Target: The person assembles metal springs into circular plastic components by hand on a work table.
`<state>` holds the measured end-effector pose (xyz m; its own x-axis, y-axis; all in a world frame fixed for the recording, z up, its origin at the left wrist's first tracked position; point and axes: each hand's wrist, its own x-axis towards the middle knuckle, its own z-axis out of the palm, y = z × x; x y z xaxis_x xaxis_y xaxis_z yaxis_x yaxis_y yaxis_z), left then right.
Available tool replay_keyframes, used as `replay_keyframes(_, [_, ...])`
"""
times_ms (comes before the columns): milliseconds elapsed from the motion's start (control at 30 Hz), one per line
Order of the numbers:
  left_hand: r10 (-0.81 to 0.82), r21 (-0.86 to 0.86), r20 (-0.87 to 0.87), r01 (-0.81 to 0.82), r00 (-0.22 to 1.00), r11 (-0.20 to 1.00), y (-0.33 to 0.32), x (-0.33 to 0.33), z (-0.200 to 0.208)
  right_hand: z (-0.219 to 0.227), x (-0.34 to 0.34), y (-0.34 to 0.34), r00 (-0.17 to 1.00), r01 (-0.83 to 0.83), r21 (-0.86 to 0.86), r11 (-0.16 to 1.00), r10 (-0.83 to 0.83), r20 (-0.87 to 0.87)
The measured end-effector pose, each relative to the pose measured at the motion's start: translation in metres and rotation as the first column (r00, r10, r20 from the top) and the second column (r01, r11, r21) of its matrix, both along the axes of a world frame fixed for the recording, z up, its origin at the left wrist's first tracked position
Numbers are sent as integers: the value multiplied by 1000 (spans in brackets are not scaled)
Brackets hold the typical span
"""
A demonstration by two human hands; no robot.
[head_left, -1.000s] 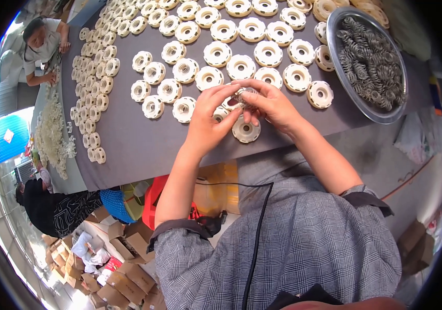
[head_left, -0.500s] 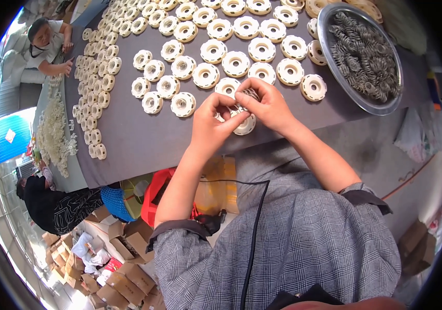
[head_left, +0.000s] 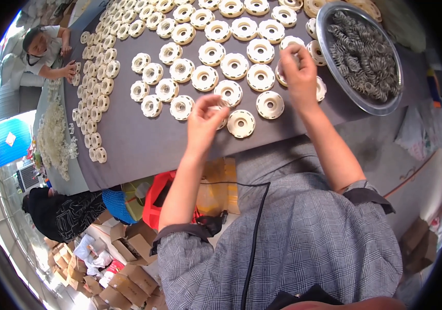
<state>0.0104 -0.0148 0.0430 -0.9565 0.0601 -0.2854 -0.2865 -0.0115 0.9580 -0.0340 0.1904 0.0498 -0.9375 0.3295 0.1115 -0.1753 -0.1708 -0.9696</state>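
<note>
My left hand (head_left: 203,124) is at the near edge of the rows of cream, disc-shaped plastic parts. Its thumb and fingers pinch a thin metal coil spring (head_left: 223,102), above a disc that the hand partly covers. Just to its right lies a cream disc with a central hole (head_left: 241,124). My right hand (head_left: 300,75) is over discs farther right, fingers curled together; motion blur hides what they hold. To its right a round metal tray (head_left: 329,77) holds a heap of coil springs (head_left: 363,57). Springs sit in several discs left of my left hand, such as one disc (head_left: 182,107).
Many more discs cover the dark tabletop (head_left: 143,139) toward the far side. At left, a co-worker (head_left: 45,49) reaches to small discs beside a pile of whitish parts (head_left: 53,129). A red container (head_left: 156,199) and cardboard boxes (head_left: 128,279) are below the table.
My hands were together over a disc, with springs at the right fingers. They have parted: the right moved right and away, the left slightly left. Discs beneath them now show.
</note>
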Motion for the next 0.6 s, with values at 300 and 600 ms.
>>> replay_keyframes(300, [-223, -730, -423, -184, 878, 658, -30, -72, -32, -10, 20, -18, 927, -283, -205, 937, 322, 192])
replay_keyframes(600, [-249, -714, -485, -215, 839, 666, -13, -66, -16, -15, 19, -17, 831, -345, -399, 850, 474, 292])
